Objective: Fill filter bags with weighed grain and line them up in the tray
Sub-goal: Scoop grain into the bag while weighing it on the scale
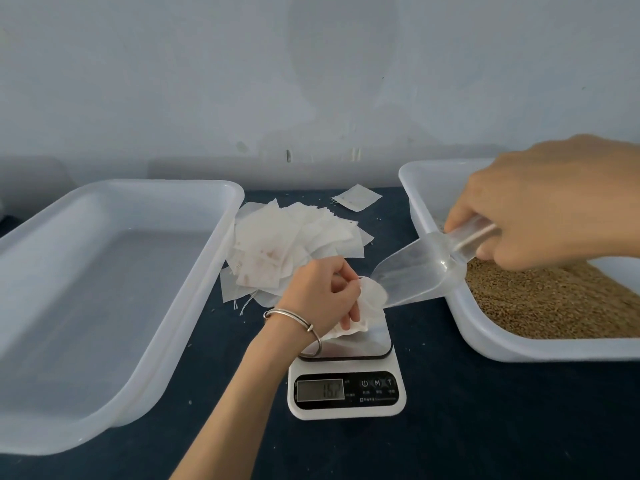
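Observation:
My left hand (322, 296) holds a white filter bag (370, 303) open above the steel plate of a white kitchen scale (346, 386), whose display is lit. My right hand (540, 202) grips the handle of a clear plastic scoop (412, 275). The scoop's mouth is tilted down against the bag's opening. No grain shows in the scoop. A white tray (433, 188) on the right holds brown grain (554, 299). A large white tray (121, 271) on the left has nothing in it.
A loose pile of flat white filter bags (294, 247) lies behind the scale, between the two trays. One single bag (356, 197) lies apart near the wall. The table has a dark blue cover (485, 427). A pale wall runs close behind.

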The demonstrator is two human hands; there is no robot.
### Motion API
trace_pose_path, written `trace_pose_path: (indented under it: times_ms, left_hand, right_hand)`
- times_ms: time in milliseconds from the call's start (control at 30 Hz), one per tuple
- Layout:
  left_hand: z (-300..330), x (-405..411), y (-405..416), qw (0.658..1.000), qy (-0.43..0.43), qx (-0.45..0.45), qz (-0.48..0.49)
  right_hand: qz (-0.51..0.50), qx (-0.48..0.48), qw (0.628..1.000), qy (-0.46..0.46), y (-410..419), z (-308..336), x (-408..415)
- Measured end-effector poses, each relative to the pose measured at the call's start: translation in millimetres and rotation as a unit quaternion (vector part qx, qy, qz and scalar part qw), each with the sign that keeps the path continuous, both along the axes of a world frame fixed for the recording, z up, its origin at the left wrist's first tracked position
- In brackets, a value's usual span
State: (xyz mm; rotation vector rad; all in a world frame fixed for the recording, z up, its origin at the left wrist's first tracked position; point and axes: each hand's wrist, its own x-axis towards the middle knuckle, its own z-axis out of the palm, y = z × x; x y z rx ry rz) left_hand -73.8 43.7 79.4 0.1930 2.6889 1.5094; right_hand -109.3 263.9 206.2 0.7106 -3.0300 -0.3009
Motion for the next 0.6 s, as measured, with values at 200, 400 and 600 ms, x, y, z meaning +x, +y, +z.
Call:
trace_pose_path:
  times_ms: [200, 400, 600]
  left_hand:
    - [-1.6, -0.4, -0.3, 1.0, 0.003, 0.002, 0.002]
    - [-6.1, 0.3, 4.7, 1.0, 0.018, -0.016, 0.015]
    - [-9.9, 0.1, 11.8, 0.997, 0.038, -0.048, 0.042]
  right_hand:
    - [-0.006, -0.012, 0.999, -0.044, -2.7, 18.1, 21.5]
    - [-0.068, -0.237, 0.964, -0.1, 22.7, -1.1, 30.6]
    - [-0.079, -0.495, 0.848, -0.173, 13.2, -47.4, 52.9]
